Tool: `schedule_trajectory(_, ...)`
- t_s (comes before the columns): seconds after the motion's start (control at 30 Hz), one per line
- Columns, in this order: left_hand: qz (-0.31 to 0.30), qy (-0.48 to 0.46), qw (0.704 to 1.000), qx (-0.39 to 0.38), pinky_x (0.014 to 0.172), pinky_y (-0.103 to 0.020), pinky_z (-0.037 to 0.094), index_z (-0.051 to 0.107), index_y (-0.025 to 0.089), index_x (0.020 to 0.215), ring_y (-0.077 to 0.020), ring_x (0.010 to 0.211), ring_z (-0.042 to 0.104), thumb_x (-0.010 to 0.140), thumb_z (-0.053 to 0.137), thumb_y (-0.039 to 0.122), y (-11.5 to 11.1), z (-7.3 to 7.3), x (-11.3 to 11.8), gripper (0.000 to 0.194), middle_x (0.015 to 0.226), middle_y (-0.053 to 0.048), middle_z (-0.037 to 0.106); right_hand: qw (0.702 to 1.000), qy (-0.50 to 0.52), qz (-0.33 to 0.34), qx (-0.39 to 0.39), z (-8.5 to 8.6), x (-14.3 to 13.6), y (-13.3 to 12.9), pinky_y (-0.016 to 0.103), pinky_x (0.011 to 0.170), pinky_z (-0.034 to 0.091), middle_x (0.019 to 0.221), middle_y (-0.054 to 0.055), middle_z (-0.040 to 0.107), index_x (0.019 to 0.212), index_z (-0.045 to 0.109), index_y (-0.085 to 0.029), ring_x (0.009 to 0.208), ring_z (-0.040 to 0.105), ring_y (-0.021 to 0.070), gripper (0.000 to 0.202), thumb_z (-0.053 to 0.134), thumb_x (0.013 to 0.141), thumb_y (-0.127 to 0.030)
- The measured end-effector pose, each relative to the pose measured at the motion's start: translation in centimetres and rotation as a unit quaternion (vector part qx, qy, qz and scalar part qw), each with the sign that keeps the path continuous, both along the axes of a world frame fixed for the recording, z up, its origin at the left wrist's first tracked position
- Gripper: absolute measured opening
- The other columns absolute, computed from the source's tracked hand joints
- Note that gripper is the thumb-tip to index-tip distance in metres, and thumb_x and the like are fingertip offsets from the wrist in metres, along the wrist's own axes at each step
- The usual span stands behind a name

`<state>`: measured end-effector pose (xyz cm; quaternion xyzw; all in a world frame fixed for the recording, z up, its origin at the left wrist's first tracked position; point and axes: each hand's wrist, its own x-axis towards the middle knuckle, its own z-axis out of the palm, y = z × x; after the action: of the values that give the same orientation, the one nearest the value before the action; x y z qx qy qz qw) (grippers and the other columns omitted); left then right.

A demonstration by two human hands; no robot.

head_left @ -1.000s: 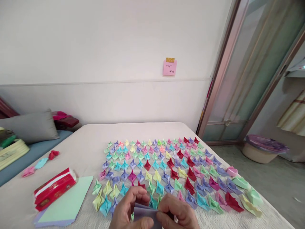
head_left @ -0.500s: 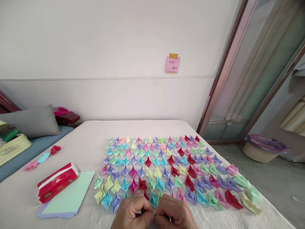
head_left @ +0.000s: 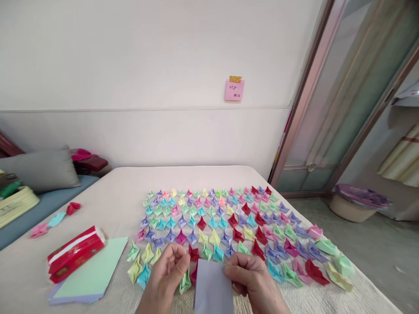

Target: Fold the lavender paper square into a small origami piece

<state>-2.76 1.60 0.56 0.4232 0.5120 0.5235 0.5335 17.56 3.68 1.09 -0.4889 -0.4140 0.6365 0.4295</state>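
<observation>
A folded sheet of purple paper (head_left: 214, 288) stands at the bottom middle, its top edge facing away from me. Thumb and fingers of my right hand (head_left: 247, 279) pinch its upper right side. To the left of the paper is my left hand (head_left: 168, 274), its fingers curled and thumb bent, apart from the sheet and with nothing visible in it. Just beyond both hands spread rows of small folded paper boats (head_left: 214, 237) in many colours. A green boat (head_left: 185, 281) lies between my left hand and the purple paper.
At the left a red tissue pack (head_left: 77, 253) lies on a stack of green and purple paper (head_left: 94, 277). Several folded pieces (head_left: 56, 219) rest farther left. A pink note (head_left: 234, 90) is taped to the wall. A covered bin (head_left: 358, 203) stands on the floor at right.
My hands were together at the bottom edge; now they are apart. The purple paper has come up into view in my right hand, and my left hand has moved left off it.
</observation>
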Motion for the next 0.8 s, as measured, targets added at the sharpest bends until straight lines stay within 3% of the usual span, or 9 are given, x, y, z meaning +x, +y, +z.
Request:
schedule_trajectory(0.1,-0.051,-0.142,0.988,-0.027,0.067,-0.031,0.046,0.058,0.022,0.104,-0.0261,0.082,0.065,0.052,0.090,0.055,-0.3,-1.4,1.4,0.070,0.091,-0.007,0.069,1.000,0.007,-0.021,0.011,-0.7,-0.2,0.1,0.028,0.048,0.015,0.040,-0.007,0.042,0.048,0.054,-0.019,0.042,0.030,0.0082,0.023,0.068,0.064,-0.027)
schedule_trajectory(0.2,-0.096,-0.202,0.973,-0.062,0.065,-0.032,0.048,0.052,0.022,0.117,-0.0233,0.073,0.066,0.051,0.095,0.039,-0.7,-2.2,2.6,0.080,0.088,-0.007,0.073,0.999,-0.001,-0.024,0.022,-1.2,-0.7,0.1,0.027,0.046,0.018,0.040,-0.007,0.042,0.048,0.056,-0.019,0.042,0.031,0.0079,0.021,0.067,0.064,-0.028)
schedule_trajectory(0.43,-0.011,-0.235,0.969,-0.079,0.062,-0.028,0.049,0.064,0.024,0.110,-0.0205,0.072,0.068,0.062,0.089,0.028,-0.9,-0.4,1.8,0.055,0.085,-0.003,0.074,0.996,0.066,0.019,0.053,-0.2,-0.5,-0.4,0.023,0.046,0.028,0.044,-0.009,0.049,0.073,0.067,-0.020,0.041,0.043,0.0088,0.008,0.066,0.069,-0.027)
schedule_trajectory(0.5,0.000,-0.234,0.969,-0.076,0.060,-0.026,0.048,0.072,0.022,0.096,-0.0178,0.068,0.067,0.061,0.090,0.029,-0.9,-0.1,1.5,0.040,0.084,-0.003,0.074,0.996,0.029,0.054,0.065,0.0,-0.2,-0.3,0.024,0.052,0.035,0.049,-0.003,0.060,0.070,0.074,-0.018,0.049,0.052,0.0112,0.014,0.061,0.070,-0.023)
schedule_trajectory(0.6,0.011,-0.227,0.971,-0.079,0.059,-0.024,0.048,0.074,0.016,0.067,-0.0161,0.069,0.065,0.057,0.091,0.029,-0.9,-0.1,1.3,0.024,0.095,-0.006,0.074,0.992,0.039,0.075,0.090,-1.0,-0.1,0.0,0.025,0.058,0.041,0.059,0.000,0.070,0.072,0.080,-0.022,0.060,0.061,0.0149,0.025,0.062,0.059,-0.010)
schedule_trajectory(0.7,0.016,-0.248,0.963,-0.106,0.062,-0.024,0.049,0.075,0.015,0.060,-0.0178,0.073,0.066,0.053,0.092,0.027,-0.9,-0.3,1.6,0.022,0.098,-0.006,0.074,0.978,0.004,0.034,0.204,-2.1,0.0,0.3,0.025,0.056,0.040,0.062,-0.003,0.067,0.073,0.080,-0.028,0.057,0.057,0.0132,0.021,0.072,0.064,-0.011)
schedule_trajectory(0.8,-0.015,-0.276,0.950,-0.144,0.066,-0.024,0.049,0.078,0.017,0.062,-0.0183,0.074,0.067,0.052,0.093,0.026,-0.7,-0.7,1.8,0.021,0.085,-0.005,0.075,0.948,-0.064,0.023,0.310,-1.7,0.3,0.2,0.026,0.058,0.040,0.073,-0.001,0.063,0.071,0.080,-0.030,0.065,0.057,0.0151,0.011,0.078,0.070,-0.019)
